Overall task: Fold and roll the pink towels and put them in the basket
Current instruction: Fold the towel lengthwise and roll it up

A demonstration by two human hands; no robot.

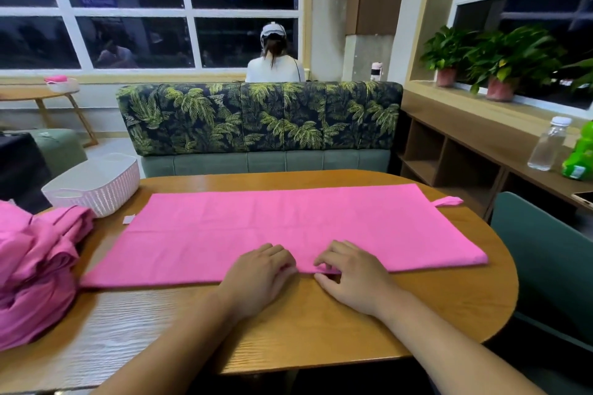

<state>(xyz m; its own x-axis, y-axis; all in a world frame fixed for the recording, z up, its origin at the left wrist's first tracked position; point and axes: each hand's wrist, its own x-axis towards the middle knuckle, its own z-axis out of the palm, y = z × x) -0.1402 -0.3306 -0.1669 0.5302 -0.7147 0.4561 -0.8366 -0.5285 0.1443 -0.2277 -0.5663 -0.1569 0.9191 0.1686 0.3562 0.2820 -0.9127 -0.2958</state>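
Flat pink towel (pixel 288 224) on table (pixel 321 330), right hand (pixel 351 276) pinching its near edge, left hand (pixel 260 276) seemingly likewise.

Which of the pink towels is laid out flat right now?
The flat towel across the middle of the table, its near edge held by the left hand and right hand; the others lie crumpled in a heap at the left.

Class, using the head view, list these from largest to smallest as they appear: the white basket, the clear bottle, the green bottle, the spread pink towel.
1. spread pink towel
2. white basket
3. clear bottle and green bottle: unranked, since the frame edge cuts off the green one.
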